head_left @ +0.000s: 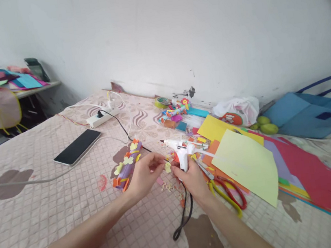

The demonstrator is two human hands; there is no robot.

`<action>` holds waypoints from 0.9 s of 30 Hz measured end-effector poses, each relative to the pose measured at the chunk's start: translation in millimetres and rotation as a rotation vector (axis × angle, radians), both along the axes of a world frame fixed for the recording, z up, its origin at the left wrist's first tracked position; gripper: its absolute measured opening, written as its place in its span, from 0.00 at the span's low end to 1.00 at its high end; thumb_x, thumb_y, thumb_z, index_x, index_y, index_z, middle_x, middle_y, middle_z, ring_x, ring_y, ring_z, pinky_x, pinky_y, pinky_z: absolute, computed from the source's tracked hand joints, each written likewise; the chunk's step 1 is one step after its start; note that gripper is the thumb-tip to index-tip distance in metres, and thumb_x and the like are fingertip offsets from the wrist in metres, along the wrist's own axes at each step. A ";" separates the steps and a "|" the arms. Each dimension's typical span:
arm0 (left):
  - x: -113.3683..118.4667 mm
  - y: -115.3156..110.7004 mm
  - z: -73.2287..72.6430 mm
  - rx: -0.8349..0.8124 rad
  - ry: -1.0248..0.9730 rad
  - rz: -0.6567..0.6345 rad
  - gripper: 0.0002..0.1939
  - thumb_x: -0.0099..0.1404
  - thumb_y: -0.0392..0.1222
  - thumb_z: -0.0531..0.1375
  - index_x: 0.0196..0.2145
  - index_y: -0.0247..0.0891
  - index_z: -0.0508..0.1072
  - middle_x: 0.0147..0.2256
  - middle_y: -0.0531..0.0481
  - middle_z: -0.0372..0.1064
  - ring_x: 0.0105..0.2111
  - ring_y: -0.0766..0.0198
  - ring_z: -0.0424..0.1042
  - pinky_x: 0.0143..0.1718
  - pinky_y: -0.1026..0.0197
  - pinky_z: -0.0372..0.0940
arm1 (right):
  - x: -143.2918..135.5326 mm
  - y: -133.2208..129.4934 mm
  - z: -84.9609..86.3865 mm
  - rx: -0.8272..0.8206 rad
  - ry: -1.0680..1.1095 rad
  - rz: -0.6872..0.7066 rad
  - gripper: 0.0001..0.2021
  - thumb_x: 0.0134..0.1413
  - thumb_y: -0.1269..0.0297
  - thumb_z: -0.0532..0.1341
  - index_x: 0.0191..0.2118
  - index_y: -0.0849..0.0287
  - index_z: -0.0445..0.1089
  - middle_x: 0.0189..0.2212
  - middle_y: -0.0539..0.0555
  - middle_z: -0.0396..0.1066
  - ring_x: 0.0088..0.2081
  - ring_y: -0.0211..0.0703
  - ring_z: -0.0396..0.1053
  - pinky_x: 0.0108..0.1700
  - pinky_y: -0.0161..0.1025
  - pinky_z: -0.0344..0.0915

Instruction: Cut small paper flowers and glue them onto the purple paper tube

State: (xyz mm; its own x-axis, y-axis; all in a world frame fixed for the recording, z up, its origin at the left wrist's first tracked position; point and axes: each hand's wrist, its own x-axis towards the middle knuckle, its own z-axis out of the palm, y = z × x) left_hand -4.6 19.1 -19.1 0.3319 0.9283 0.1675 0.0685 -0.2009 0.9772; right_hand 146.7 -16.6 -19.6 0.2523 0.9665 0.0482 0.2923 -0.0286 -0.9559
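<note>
My right hand (pixel 193 177) is closed around the handle of a white hot glue gun (pixel 183 156), whose nozzle points left. A black cord (pixel 192 206) loops beneath its handle. My left hand (pixel 148 173) is closed, thumb and fingers curled together near the gun; what they pinch, if anything, I cannot make out. A small pale yellow paper flower (pixel 167 167) shows between both hands, and which one touches it is unclear. Left of my left hand lies a purple paper tube (pixel 125 170) with yellow and orange paper flowers on it.
Yellow-handled and red-handled scissors (pixel 233 196) lie beside coloured paper sheets (pixel 248 165) on the right. A phone (pixel 78 147) and a power strip (pixel 103 117) with cables are at left. A blue bag (pixel 312 113), green fruit (pixel 267 126) and tape (pixel 162 102) sit near the wall.
</note>
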 end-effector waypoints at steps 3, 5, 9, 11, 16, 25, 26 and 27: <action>0.3 2.1 0.9 -0.179 -0.127 -0.036 0.10 0.56 0.38 0.60 0.36 0.33 0.67 0.29 0.50 0.68 0.28 0.67 0.69 0.32 0.63 0.65 | 0.7 0.8 -1.1 0.029 -0.025 -0.015 0.09 0.43 0.65 0.60 0.33 0.61 0.66 0.26 0.51 0.70 0.26 0.42 0.67 0.29 0.36 0.64; 0.0 3.0 0.1 -0.313 -0.198 -0.056 0.12 0.55 0.39 0.61 0.36 0.32 0.67 0.28 0.50 0.67 0.27 0.68 0.69 0.31 0.63 0.65 | 1.2 1.2 -2.8 0.044 -0.017 -0.022 0.09 0.43 0.65 0.60 0.34 0.61 0.66 0.28 0.51 0.70 0.28 0.42 0.68 0.32 0.37 0.64; -0.7 2.2 -3.2 -0.496 -0.300 -0.065 0.15 0.53 0.39 0.63 0.37 0.32 0.66 0.30 0.50 0.67 0.30 0.66 0.71 0.34 0.62 0.66 | 1.4 1.1 -5.0 0.069 0.004 -0.033 0.10 0.43 0.64 0.60 0.34 0.61 0.66 0.29 0.52 0.70 0.29 0.43 0.68 0.33 0.38 0.65; -0.6 0.0 -3.0 -0.545 -0.311 -0.079 0.15 0.54 0.40 0.63 0.37 0.32 0.66 0.32 0.49 0.67 0.32 0.65 0.71 0.35 0.60 0.67 | 1.2 0.8 -4.7 0.083 0.000 -0.044 0.11 0.43 0.63 0.60 0.35 0.61 0.67 0.29 0.53 0.71 0.30 0.43 0.68 0.33 0.39 0.64; 1.0 -10.7 6.4 -0.229 -0.113 -0.029 0.16 0.62 0.51 0.52 0.38 0.33 0.67 0.36 0.45 0.68 0.36 0.62 0.70 0.36 0.59 0.66 | 0.5 -1.1 -1.1 0.084 -0.047 -0.059 0.11 0.45 0.62 0.60 0.36 0.61 0.66 0.30 0.54 0.71 0.30 0.44 0.68 0.34 0.40 0.65; 3.6 -2.5 3.2 -0.287 -0.140 -0.107 0.12 0.56 0.43 0.61 0.35 0.33 0.68 0.32 0.47 0.69 0.31 0.66 0.69 0.34 0.63 0.64 | -0.3 -2.8 -1.8 0.073 0.018 -0.019 0.11 0.45 0.61 0.61 0.35 0.61 0.66 0.29 0.53 0.69 0.29 0.42 0.67 0.31 0.37 0.65; 2.5 -1.1 2.0 -0.366 -0.189 -0.145 0.13 0.55 0.43 0.61 0.35 0.32 0.68 0.32 0.47 0.69 0.31 0.67 0.69 0.34 0.63 0.64 | 0.0 -2.4 -2.6 0.060 0.045 -0.014 0.11 0.44 0.61 0.61 0.34 0.61 0.66 0.28 0.52 0.69 0.28 0.41 0.66 0.30 0.36 0.64; 1.4 -0.2 1.0 -0.431 -0.226 -0.174 0.13 0.55 0.43 0.62 0.36 0.32 0.68 0.32 0.47 0.69 0.30 0.68 0.69 0.33 0.64 0.64 | 0.3 -2.0 -3.2 0.044 0.074 -0.011 0.11 0.44 0.61 0.61 0.34 0.61 0.66 0.27 0.51 0.68 0.26 0.40 0.65 0.28 0.35 0.64</action>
